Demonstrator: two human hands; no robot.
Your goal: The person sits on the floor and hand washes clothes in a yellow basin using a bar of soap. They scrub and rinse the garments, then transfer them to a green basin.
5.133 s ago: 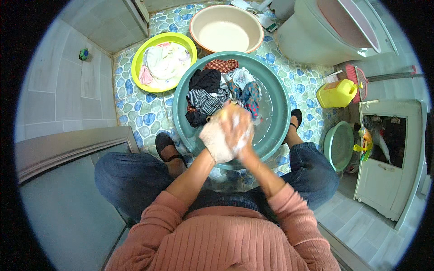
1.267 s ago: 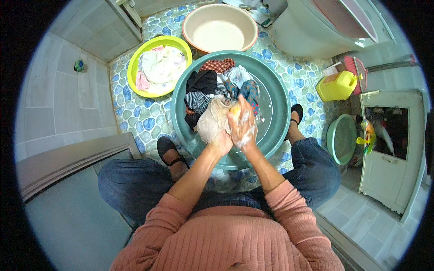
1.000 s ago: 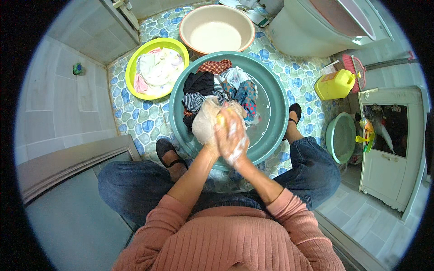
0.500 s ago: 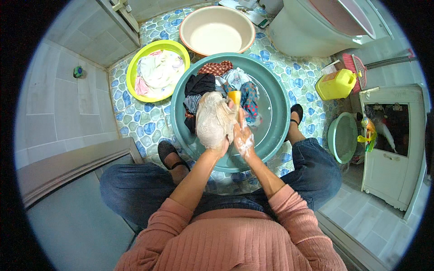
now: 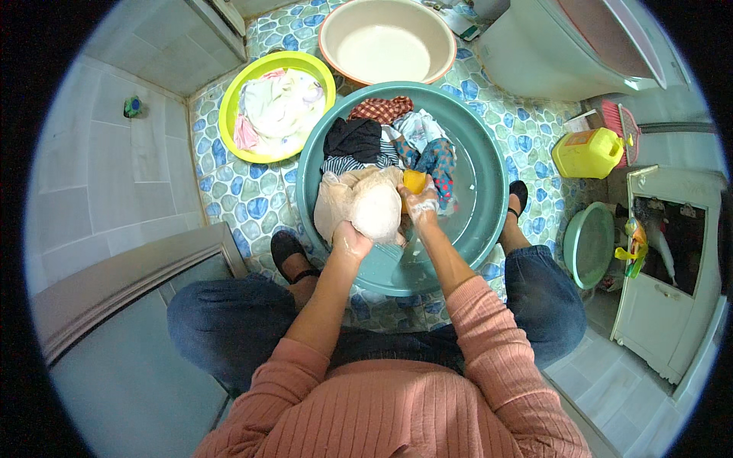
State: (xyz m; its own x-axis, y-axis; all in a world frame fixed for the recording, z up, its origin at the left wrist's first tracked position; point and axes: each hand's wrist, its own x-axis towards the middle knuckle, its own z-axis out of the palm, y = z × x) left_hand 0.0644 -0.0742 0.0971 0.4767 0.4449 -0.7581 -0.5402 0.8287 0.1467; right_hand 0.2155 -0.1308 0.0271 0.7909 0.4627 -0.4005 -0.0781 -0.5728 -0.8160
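Observation:
Over the large teal basin [image 5: 492,179] my left hand [image 5: 350,241] grips a wet beige garment [image 5: 336,204] from below. A rounded, pale, cup-like part of it faces up; its exact kind is unclear. Closed around a yellow bar of soap [image 5: 414,181], my right hand [image 5: 421,203] is at the garment's right edge, with white lather on its skin. Behind the garment, in the basin, lie a black cloth [image 5: 353,140], a red checked cloth [image 5: 380,110], a pale blue cloth [image 5: 420,130], a blue dotted cloth [image 5: 437,162] and striped fabric [image 5: 388,156]. Shallow water shows at the right.
A lime-green basin [image 5: 227,122] with white and pink clothes stands back left, a cream basin [image 5: 385,46] behind. At right are a yellow jug [image 5: 586,153], a pink brush [image 5: 631,133], a light green basin [image 5: 571,252] and a white cabinet [image 5: 657,313]. My feet flank the teal basin.
The garment has turned and spread leftward, so its rounded part now faces up. My right hand has tilted the soap and brought it lower. The whole view has shifted slightly.

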